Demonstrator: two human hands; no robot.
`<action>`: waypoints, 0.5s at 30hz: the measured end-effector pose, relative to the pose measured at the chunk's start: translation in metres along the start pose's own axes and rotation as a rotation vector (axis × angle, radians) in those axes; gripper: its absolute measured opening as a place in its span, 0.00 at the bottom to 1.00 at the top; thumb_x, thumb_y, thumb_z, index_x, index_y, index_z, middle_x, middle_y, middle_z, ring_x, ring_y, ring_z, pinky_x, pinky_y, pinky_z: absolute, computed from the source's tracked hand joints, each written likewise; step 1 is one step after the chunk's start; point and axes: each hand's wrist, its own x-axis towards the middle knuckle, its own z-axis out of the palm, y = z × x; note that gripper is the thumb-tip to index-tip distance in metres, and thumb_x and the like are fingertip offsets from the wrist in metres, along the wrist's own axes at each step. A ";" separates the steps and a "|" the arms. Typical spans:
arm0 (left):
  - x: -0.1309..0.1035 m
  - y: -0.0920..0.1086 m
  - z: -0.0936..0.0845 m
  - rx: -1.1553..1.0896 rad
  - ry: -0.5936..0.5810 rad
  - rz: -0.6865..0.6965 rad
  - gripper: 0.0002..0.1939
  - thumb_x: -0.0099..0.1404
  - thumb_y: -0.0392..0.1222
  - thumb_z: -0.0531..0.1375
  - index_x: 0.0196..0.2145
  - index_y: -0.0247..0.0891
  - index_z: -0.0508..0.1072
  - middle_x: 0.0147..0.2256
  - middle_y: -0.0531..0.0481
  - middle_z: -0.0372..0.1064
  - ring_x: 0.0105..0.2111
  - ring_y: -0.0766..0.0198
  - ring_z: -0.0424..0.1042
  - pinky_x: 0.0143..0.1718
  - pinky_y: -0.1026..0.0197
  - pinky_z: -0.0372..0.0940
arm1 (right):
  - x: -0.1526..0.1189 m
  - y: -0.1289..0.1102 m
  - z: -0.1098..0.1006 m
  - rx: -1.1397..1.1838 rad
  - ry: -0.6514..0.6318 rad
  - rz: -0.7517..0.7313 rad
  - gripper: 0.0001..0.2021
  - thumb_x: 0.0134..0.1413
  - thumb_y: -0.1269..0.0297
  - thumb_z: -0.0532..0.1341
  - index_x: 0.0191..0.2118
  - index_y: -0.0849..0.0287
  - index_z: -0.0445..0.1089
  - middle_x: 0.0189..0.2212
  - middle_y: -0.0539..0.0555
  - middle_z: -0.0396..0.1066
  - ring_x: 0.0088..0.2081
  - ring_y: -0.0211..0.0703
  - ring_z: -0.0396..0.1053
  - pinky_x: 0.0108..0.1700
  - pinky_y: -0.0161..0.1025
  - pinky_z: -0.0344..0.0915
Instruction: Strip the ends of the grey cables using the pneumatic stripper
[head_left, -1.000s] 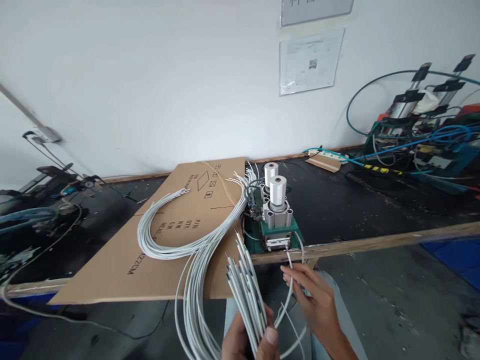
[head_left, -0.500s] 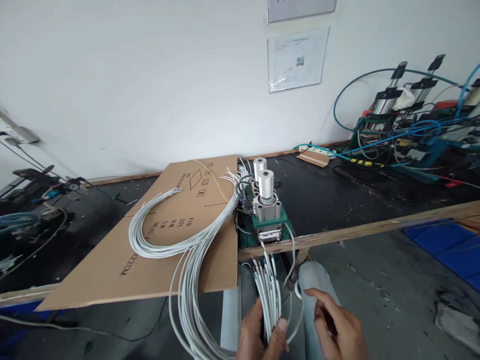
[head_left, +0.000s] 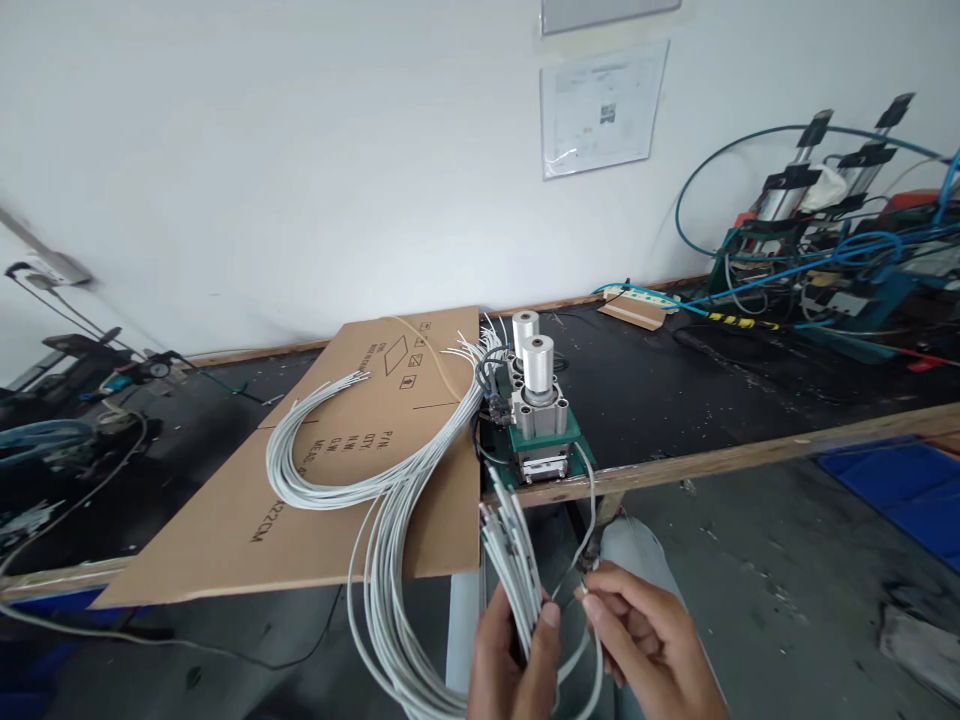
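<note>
My left hand [head_left: 516, 650] is closed around a bundle of white cables [head_left: 513, 550], whose cut ends fan upward and lean left below the bench edge. To its right, my right hand [head_left: 643, 632] pinches the end of a single white cable [head_left: 598, 650] between thumb and fingertips. Just beyond the bundle stands a small pneumatic press [head_left: 540, 420] with two knurled silver cylinders on a green base. A long coil of white cables [head_left: 397, 490] sweeps from the cardboard down over its front edge.
A flat cardboard sheet [head_left: 300, 550] covers the left part of the black bench [head_left: 675, 390]. Machines with blue air hoses [head_left: 795, 220] stand at the right; other equipment [head_left: 112, 370] sits at the far left. A power strip [head_left: 637, 296] lies along the wall.
My right hand has closed from a loose, open pose onto one cable end. The bundle in my left hand has tilted to the left. The view has shifted slightly.
</note>
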 end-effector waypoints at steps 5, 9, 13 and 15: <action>-0.001 0.009 0.004 -0.079 -0.094 -0.086 0.26 0.60 0.64 0.67 0.32 0.34 0.77 0.16 0.58 0.49 0.17 0.71 0.45 0.16 0.68 0.42 | -0.006 -0.008 0.002 -0.090 -0.066 -0.114 0.18 0.63 0.48 0.61 0.29 0.56 0.73 0.23 0.50 0.61 0.23 0.37 0.59 0.24 0.32 0.56; 0.000 0.008 0.002 -0.070 -0.096 -0.097 0.25 0.60 0.63 0.67 0.29 0.33 0.76 0.16 0.58 0.49 0.17 0.72 0.45 0.15 0.68 0.43 | -0.005 -0.002 -0.002 -0.103 -0.123 -0.121 0.16 0.66 0.51 0.60 0.31 0.55 0.73 0.24 0.50 0.61 0.25 0.37 0.60 0.27 0.32 0.58; 0.000 0.005 -0.002 -0.019 -0.134 -0.128 0.20 0.62 0.56 0.65 0.31 0.34 0.76 0.17 0.58 0.49 0.16 0.72 0.46 0.16 0.68 0.43 | -0.004 0.003 -0.008 -0.135 -0.205 -0.105 0.15 0.68 0.53 0.58 0.33 0.55 0.73 0.26 0.51 0.64 0.28 0.40 0.63 0.31 0.34 0.60; 0.001 0.006 -0.003 0.013 -0.151 -0.133 0.17 0.63 0.53 0.63 0.32 0.34 0.76 0.17 0.58 0.49 0.16 0.72 0.46 0.16 0.68 0.44 | -0.003 0.003 -0.010 -0.167 -0.250 -0.113 0.15 0.70 0.54 0.56 0.34 0.55 0.72 0.26 0.51 0.63 0.28 0.40 0.63 0.30 0.35 0.59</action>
